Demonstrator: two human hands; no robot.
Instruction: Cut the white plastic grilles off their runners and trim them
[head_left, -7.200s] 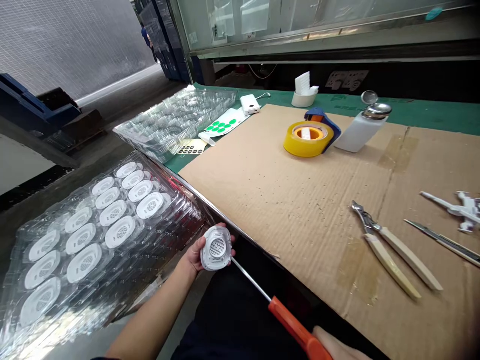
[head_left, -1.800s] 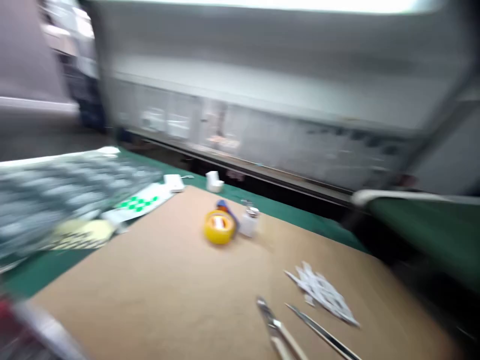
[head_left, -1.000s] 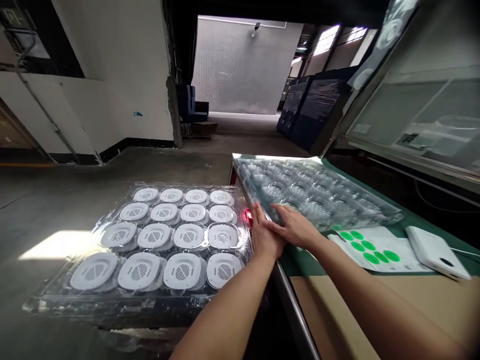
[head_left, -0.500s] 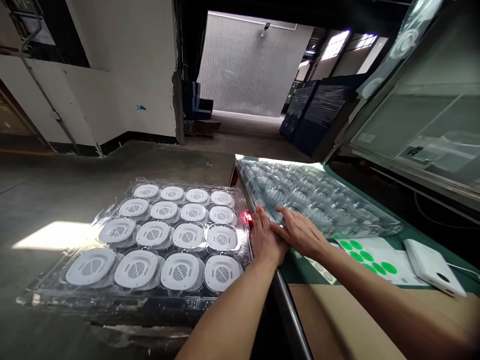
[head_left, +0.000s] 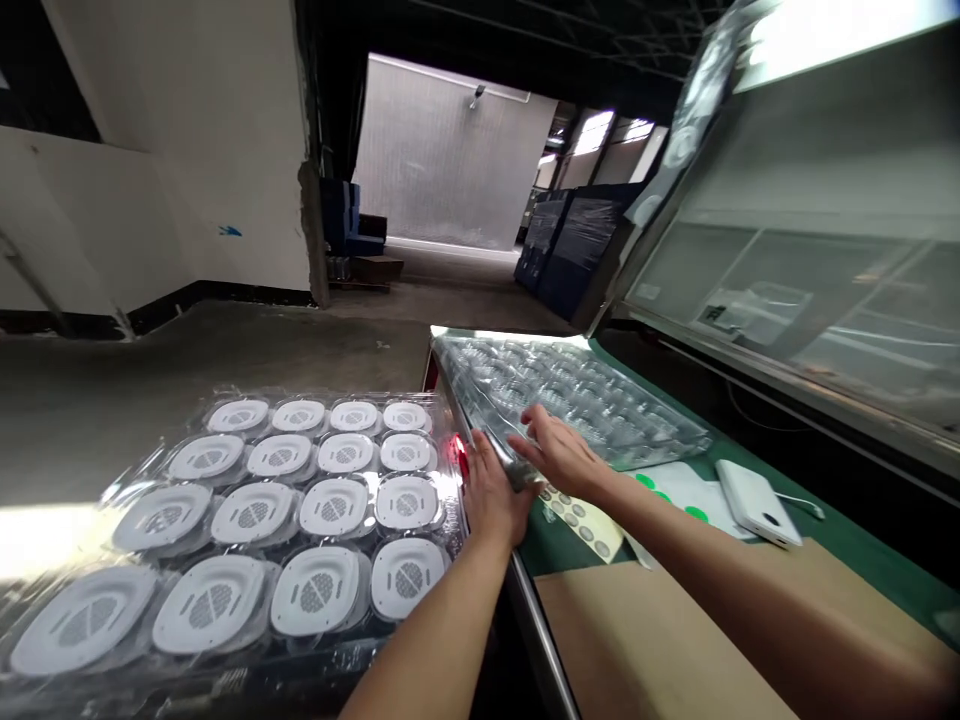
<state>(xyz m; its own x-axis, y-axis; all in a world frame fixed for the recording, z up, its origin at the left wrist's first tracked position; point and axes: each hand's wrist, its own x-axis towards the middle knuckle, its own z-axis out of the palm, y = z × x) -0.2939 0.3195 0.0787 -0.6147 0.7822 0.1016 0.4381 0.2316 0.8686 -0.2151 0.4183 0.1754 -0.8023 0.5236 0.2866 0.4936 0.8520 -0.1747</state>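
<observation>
My left hand (head_left: 495, 500) lies at the metal table edge with its fingers stretched forward, beside a small red light (head_left: 459, 446). Whatever is under its palm is hidden. Just to the right, my right hand (head_left: 562, 452) is held over the near corner of a clear plastic tray (head_left: 570, 385), fingers apart and slightly bent, with nothing seen in them. Left of my hands, another clear tray (head_left: 375, 515) carries rows of white rounded-square covers (head_left: 334, 507) with perforated centres. A sheet of round grey stickers (head_left: 581, 520) rests below my right hand.
A green mat (head_left: 551, 550) covers the table, with brown cardboard (head_left: 622, 630) at the front. Paper with green dots (head_left: 694, 495) and a white device with a cable (head_left: 757, 503) lie to the right. A framed transparent panel (head_left: 810, 280) rises behind them.
My right hand has lifted away from my left hand, so the two are further apart. The view has shifted, and more of the grey sticker sheet shows.
</observation>
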